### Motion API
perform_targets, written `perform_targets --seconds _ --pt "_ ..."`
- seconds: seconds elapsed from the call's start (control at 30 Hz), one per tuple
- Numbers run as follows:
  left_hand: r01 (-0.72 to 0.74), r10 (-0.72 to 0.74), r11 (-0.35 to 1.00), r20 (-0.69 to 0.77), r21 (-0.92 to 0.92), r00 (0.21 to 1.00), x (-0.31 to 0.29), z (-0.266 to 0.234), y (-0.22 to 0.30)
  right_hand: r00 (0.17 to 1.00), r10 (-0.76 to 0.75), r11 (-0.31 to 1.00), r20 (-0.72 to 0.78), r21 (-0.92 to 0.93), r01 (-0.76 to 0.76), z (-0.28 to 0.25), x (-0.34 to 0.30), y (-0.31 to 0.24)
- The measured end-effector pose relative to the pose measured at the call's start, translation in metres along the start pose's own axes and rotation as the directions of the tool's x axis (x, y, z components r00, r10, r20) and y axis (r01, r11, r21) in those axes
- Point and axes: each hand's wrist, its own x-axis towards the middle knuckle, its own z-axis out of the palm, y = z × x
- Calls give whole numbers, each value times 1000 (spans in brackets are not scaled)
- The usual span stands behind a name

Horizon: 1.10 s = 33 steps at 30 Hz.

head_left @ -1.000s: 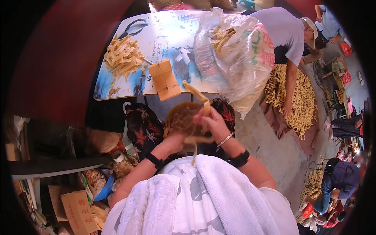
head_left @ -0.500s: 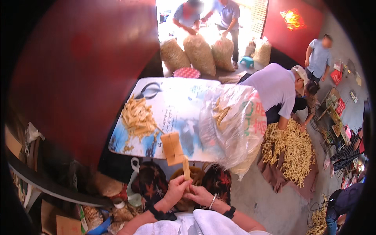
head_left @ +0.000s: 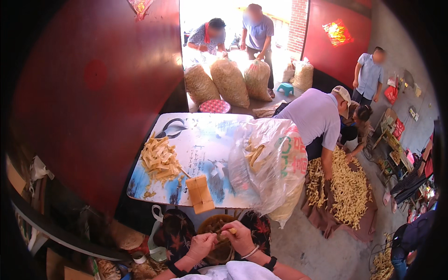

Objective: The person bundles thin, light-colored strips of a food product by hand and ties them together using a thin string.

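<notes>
My hands are over a brown basin (head_left: 233, 220) between my knees. It holds brownish pieces I cannot make out. My right hand (head_left: 240, 240) is closed round a short yellowish strip (head_left: 232, 230), only one end of which shows. Fingers pinched, my left hand (head_left: 201, 247) faces it a little to the left; whatever it grips is hidden. Beyond them a light-brown wooden block (head_left: 199, 193) overhangs the near edge of the painted tabletop (head_left: 198, 140). Pale yellow strips (head_left: 161, 157) are heaped on the tabletop's left side.
A clear plastic bag (head_left: 280, 154) with strips covers the tabletop's right end. To the right, a co-worker (head_left: 312, 112) bends over yellowish pieces (head_left: 350, 196) on a brown cloth. Filled sacks (head_left: 228, 81) stand at the doorway with two people. A dark red door (head_left: 93, 116) rises at left.
My hands have moved apart and slightly down from the long strip they held together; a short end now shows in my right hand. The view has tilted up, so the tabletop appears lower.
</notes>
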Motion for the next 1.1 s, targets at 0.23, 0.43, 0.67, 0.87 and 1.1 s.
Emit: perform_targets --seconds 0.23,0.43,0.67,0.87,1.1 --pt "497 -253 557 434 -665 864 9 -2 -14 957 -57 998 283 46 46 18 -13 -7" --pt "266 -239 934 137 -238 961 13 -3 -17 917 79 987 392 96 -126 21 -21 2" --pt "-341 315 779 142 526 939 -6 -9 -27 991 -57 995 123 -80 67 20 -15 17" --pt "233 -257 861 9 -452 966 7 -10 -35 962 -215 927 165 -275 255 17 -9 -4" --pt "387 -415 354 228 -851 881 16 6 -33 710 -550 716 441 -189 672 34 -11 2"
